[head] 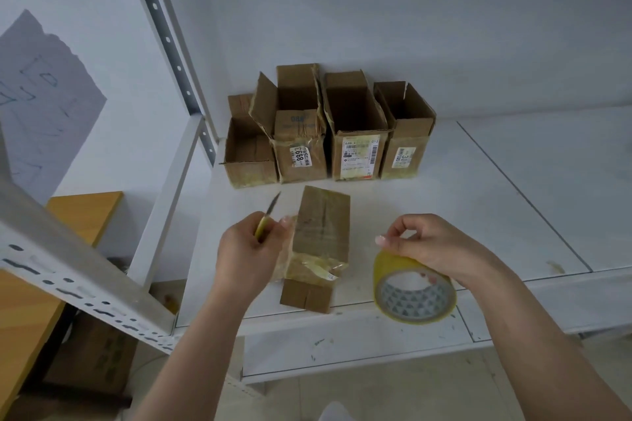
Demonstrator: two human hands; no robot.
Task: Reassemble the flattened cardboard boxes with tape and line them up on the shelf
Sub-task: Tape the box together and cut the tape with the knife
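The left hand (249, 249) grips a knife (268, 215), blade up, thumb touching the box (319, 243) lying just to its right on the shelf (478, 181). Four open boxes (328, 133) stand beyond it. The right hand (427, 246) pinches the tape roll (413, 290). The blade could nick fingers, or loose tape could stick to itself.
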